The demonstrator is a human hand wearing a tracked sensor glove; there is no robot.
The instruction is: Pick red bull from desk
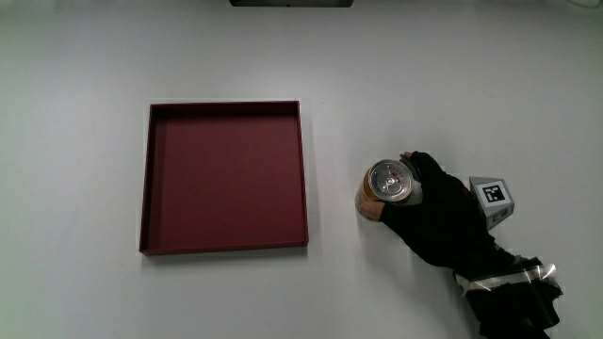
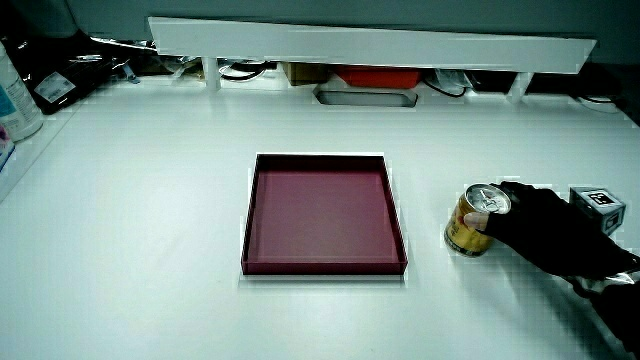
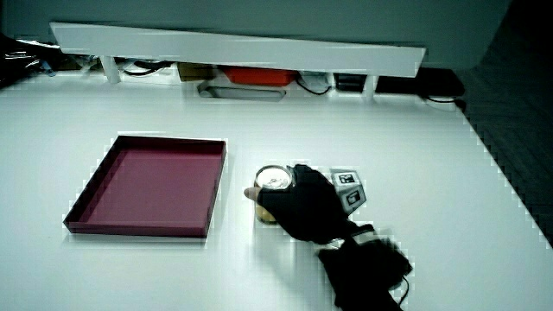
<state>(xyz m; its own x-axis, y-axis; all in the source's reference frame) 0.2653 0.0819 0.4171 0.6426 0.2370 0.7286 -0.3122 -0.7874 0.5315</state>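
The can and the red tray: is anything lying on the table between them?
Nothing: in the main view only bare table separates the can, gripped by the hand, from the red tray.

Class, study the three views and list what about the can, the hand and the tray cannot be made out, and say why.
- Can: the main view shows only its lid; in both side views the hand covers part of its side, and the label is too small to read.
- Whether the can has left the table: unclear in every view.
- Tray: its underside is hidden in all views.
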